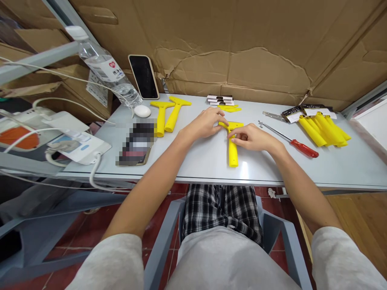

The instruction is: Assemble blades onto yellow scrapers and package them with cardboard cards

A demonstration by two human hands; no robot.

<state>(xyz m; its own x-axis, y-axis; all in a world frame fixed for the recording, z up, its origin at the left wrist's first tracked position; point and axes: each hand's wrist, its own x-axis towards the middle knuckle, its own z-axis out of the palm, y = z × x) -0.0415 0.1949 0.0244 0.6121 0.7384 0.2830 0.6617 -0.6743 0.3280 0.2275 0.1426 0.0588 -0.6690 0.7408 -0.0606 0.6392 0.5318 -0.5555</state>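
2 bare hands are meeting over 1 yellow T-shaped handle [233, 155], which is lying on the pale table [199, 161] near its front edge, its stem pointing toward the person. The left hand [208, 123] is grasping the left end of the crossbar between thumb and fingers. The right hand [250, 137] is bringing its thumb and index finger together at the neck, just under the crossbar; whether those tips are pinching something small, I cannot tell, because the fingers are hiding that spot.

For such close fingertip work, the left hand should be doing the steadying, pressing the crossbar down so that the round stem is not rolling. The right hand should be working lightly, its fingertips leaving a line of sight to the neck.

Loose screws [260, 123] are lying just beyond the right wrist, beside the tip of the red-handled screwdriver [304, 148]; a careless sweep could be scattering them. Thin yellow strips [229, 108] are lying beyond the crossbar, and 2 more yellow handles [173, 117] are resting farther left.
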